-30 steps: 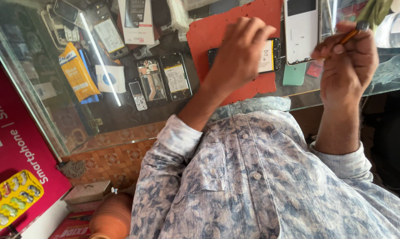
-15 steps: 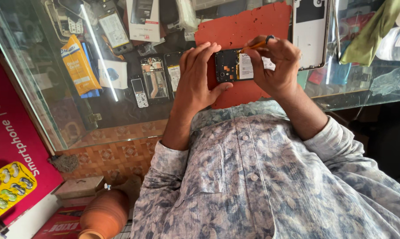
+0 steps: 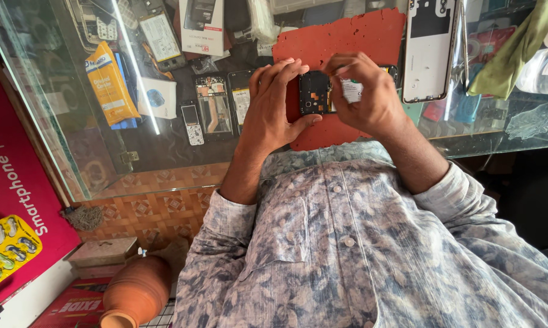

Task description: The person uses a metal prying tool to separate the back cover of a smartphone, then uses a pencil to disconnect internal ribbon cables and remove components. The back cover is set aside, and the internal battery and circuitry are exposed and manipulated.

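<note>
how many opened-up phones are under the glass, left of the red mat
2: one opened phone with its board showing, and a second touching its right side, next to the left hand. Clutter may hide more.

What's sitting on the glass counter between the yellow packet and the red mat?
In the head view, between the yellow packet and the red mat lie a white card, a small keypad phone and two opened phones, under the glass.

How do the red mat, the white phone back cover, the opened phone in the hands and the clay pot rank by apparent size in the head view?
1. Red mat
2. White phone back cover
3. Clay pot, though it is nearer the camera, so unsure
4. Opened phone, partly covered by the hands
</note>
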